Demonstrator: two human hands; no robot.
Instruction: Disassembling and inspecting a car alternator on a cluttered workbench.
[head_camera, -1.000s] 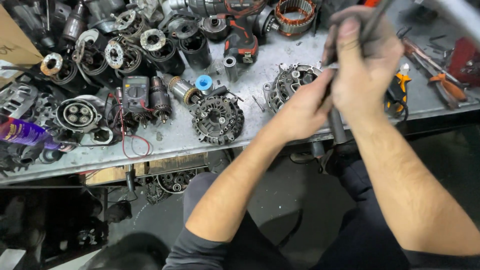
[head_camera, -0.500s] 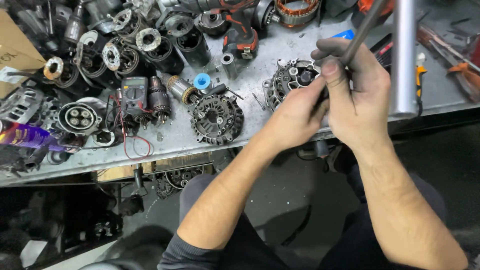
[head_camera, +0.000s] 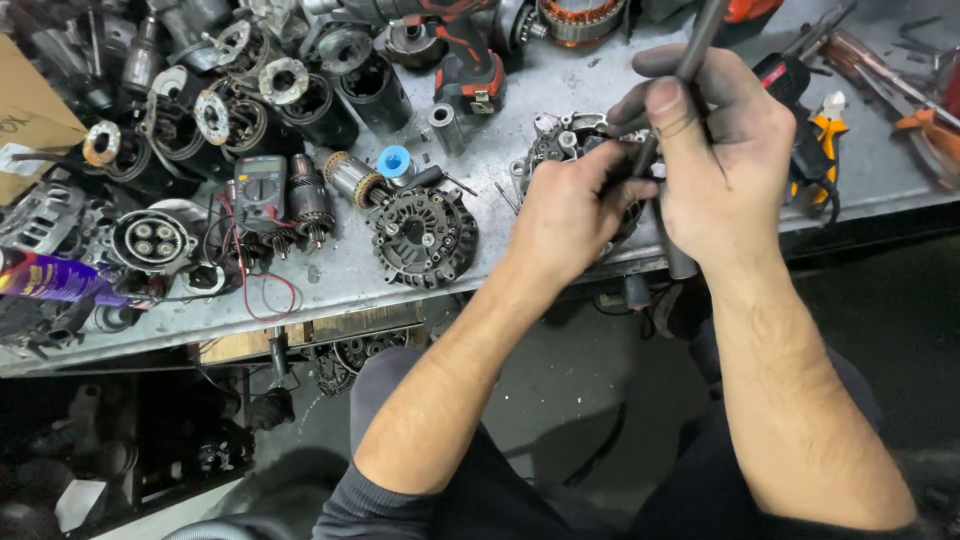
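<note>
Both hands have dropped lower over the table (head_camera: 560, 90) since earlier. Right hand (head_camera: 725, 160) fingers clamp a grey rod (head_camera: 690, 60); left hand (head_camera: 570, 215) fingers pinch its lower end above the alternator housing (head_camera: 555, 145).

The alternator housing (head_camera: 575, 150) is mostly hidden behind the left hand (head_camera: 570, 215) and the right hand (head_camera: 725, 165), so only its upper left part shows. The grey rod (head_camera: 690, 60) in the right hand's grip is cut off by the top edge, and its middle is covered by the fingers. The cordless drill (head_camera: 465, 55) and the copper stator (head_camera: 580, 18) are also cut by the top edge. The purple spray can (head_camera: 50, 278) leaves the picture at the left. Under the bench (head_camera: 540, 75) the parts are too dark to tell.
</note>
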